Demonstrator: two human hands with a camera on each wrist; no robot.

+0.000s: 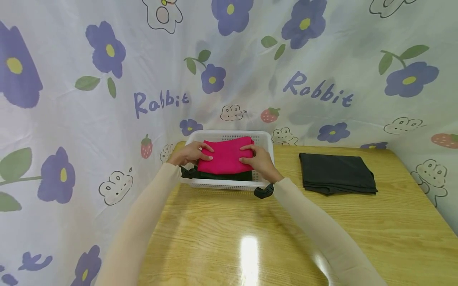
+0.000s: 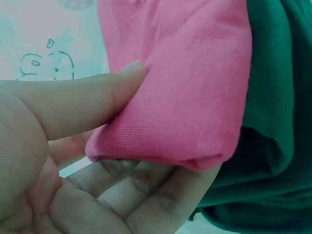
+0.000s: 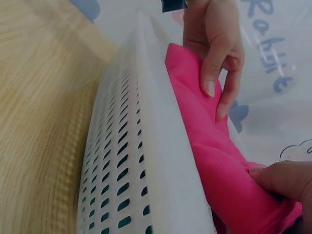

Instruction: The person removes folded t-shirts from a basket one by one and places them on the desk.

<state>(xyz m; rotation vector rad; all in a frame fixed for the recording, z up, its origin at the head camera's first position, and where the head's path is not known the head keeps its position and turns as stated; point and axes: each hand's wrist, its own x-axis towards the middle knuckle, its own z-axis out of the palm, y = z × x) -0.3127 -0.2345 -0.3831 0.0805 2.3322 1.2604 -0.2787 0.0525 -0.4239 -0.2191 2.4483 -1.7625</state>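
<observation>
A folded bright pink cloth (image 1: 227, 157) lies level across the white basket (image 1: 229, 184), between both hands. My left hand (image 1: 191, 153) pinches its left end; in the left wrist view the thumb (image 2: 92, 102) is on top and the other fingers pass beneath the fold. At the opposite end my right hand (image 1: 260, 161) grips the cloth, its thumb (image 3: 282, 179) pressing on the upper face. Under the pink cloth, inside the basket, lies a dark green folded cloth (image 2: 273, 97), mostly covered in the head view.
A black folded cloth (image 1: 336, 172) lies on the wooden table (image 1: 214, 226) to the right of the basket. Behind the table and along its left side hangs a white curtain (image 1: 243, 79) with flower and rabbit prints. The basket has perforated walls and a raised rim.
</observation>
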